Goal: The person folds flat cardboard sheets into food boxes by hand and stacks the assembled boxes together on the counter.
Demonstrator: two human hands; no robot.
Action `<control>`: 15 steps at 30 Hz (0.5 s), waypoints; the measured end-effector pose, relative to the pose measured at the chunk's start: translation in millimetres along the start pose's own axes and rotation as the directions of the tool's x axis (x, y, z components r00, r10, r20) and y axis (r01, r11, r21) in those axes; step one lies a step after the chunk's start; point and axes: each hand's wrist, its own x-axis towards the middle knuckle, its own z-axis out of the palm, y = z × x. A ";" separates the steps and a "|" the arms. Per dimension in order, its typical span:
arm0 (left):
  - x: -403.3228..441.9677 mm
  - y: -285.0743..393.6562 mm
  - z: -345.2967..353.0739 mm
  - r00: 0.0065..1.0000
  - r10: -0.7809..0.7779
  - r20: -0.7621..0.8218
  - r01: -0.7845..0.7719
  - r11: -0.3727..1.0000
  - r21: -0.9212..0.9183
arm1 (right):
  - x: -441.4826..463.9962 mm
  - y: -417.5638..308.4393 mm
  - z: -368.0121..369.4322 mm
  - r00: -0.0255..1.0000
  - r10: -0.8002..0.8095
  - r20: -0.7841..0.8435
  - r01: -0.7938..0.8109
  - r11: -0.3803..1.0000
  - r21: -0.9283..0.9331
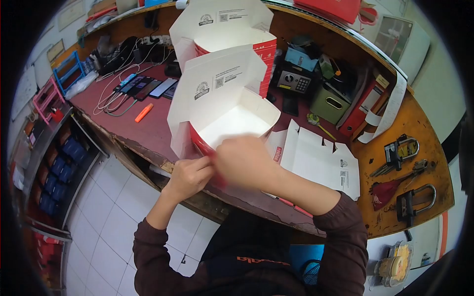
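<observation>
A white-lined red cardboard box [239, 116] stands on the table, its printed lid raised at the back. My left hand [190, 175] is closed, its fingertips pinching a red part at the box's front left. My right hand [242, 160] is beside it, over the front wall, smeared by motion; its fingers cannot be made out. A red blur shows between and below the hands. Behind stands another open red and white box [222, 37]. To the right of my right hand lies a flat, unfolded box blank [316, 158], white side up.
Several phones [145, 89] with cables and an orange marker [143, 113] lie at the left. A safe [295, 80], a tape measure [313, 119] and a green box file [331, 103] are at the right back. Padlocks [414, 202] and keys lie at the far right.
</observation>
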 end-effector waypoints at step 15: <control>-15.4 -10.4 14.4 0.921 -0.388 0.012 0.364 0.874 0.323 | 33.4 -14.0 -11.8 0.982 0.100 0.158 -0.097 0.995 -0.023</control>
